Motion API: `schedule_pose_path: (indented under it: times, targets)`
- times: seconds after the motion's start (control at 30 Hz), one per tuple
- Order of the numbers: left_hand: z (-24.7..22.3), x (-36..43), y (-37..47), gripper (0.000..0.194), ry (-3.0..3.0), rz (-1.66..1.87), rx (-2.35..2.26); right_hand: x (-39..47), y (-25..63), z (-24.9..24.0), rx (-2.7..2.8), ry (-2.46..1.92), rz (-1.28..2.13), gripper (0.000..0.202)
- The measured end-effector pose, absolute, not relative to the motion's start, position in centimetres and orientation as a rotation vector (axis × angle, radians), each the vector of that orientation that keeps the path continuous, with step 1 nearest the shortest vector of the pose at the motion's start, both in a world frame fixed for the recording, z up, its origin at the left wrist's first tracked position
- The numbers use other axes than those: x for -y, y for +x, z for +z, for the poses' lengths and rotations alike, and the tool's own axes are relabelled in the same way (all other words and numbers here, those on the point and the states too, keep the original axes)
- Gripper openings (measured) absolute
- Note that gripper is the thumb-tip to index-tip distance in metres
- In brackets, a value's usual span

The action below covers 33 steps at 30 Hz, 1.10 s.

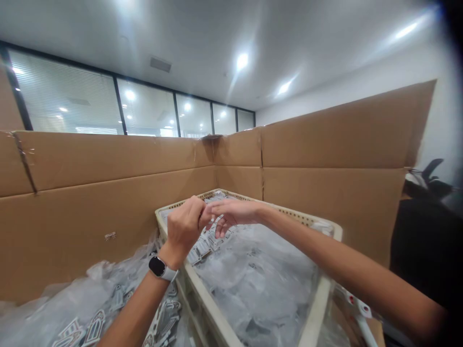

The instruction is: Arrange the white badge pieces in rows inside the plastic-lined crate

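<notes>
Both hands meet above the far left part of a cream plastic basket (213, 301). My left hand (186, 219), with a watch (157, 266) on its wrist, is closed in a fist. My right hand (235, 212) reaches in from the right, its fingertips pinched against the left fist and its lower fingers hanging loosely curled. Whatever lies between the fingers is hidden or too small to name. Beneath the hands, white printed tag-like pieces (198, 249) lie in the basket beside clear plastic bags (260, 270).
Tall cardboard walls (325, 144) enclose the basket at the back and sides. At lower left, a heap of plastic film (97, 282) holds more tag-like pieces (94, 327). A white object with red spots (363, 311) lies at lower right, near a black chair (430, 176).
</notes>
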<state>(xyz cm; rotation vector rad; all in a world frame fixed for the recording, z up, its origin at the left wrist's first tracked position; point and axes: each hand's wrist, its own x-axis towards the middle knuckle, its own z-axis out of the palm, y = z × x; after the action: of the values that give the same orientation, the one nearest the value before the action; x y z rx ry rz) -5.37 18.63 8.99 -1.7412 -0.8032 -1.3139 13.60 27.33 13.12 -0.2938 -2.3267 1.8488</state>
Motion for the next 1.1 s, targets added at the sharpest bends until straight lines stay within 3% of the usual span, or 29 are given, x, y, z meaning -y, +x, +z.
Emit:
schedule_pose_path:
  times: [0.13, 0.3, 0.47, 0.53, 0.63, 0.73, 1.1]
  targets:
    - [9.6, -18.6, -4.6, 0.037, -1.742, -1.253, 0.776, -27.1, 12.7, 12.8, 2.283, -0.283, 1.694, 0.049]
    - [10.1, -18.8, -3.8, 0.040, -1.897, -1.258, 0.928, -28.9, 13.3, 13.3, 2.117, -0.227, 1.303, 0.059]
    - [8.3, -17.7, -5.3, 0.033, -2.120, -1.386, 1.309, -34.3, 18.1, 13.8, 2.321, -0.912, 0.291, 0.041]
    - [7.0, -17.4, -6.2, 0.032, -2.204, -1.454, 1.455, -36.1, 20.3, 13.5, 2.368, -1.135, 0.061, 0.030]
    - [5.2, -17.6, -7.2, 0.036, -2.318, -1.568, 1.589, -38.0, 22.3, 13.0, 2.419, -1.302, -0.028, 0.028]
    - [4.1, -18.1, -7.5, 0.036, -2.409, -1.628, 1.654, -39.4, 22.3, 12.5, 2.490, -1.416, -0.145, 0.039]
    - [4.4, -18.4, -7.7, 0.031, -2.634, -1.544, 1.640, -41.9, 19.9, 12.9, 2.714, -1.537, -0.365, 0.051]
